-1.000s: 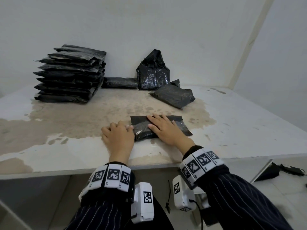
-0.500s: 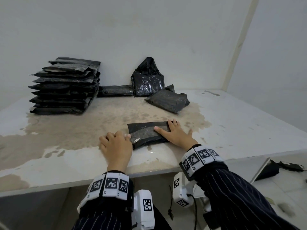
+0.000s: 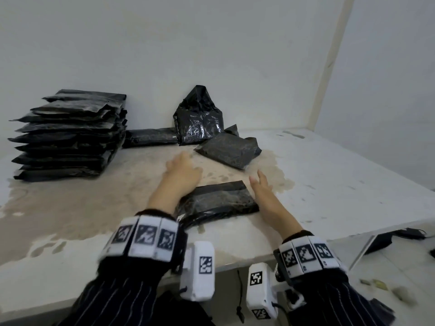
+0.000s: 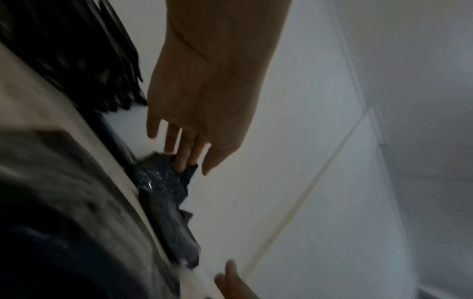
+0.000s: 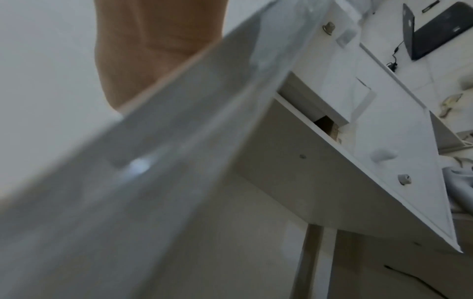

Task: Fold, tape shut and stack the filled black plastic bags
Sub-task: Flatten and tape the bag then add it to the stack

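Stack [image 3: 68,135] at far left of surface [image 3: 329,184]. Left hand [image 3: 181,172] reaches forward, fingers loose, holding nothing; a second ago it lay curled at the bag's edge. Bag [image 3: 216,203] lies near the front edge: soft, slick, filled; best taken by both ends. Right hand [image 3: 263,191], fingers straight, has slid off its top.

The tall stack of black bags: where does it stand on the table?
In the head view, the stack of black bags stands at the table's far left, against the wall.

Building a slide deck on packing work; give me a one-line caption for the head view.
Open left hand and right hand flank a folded black bag on the worn table, stack of bags behind.
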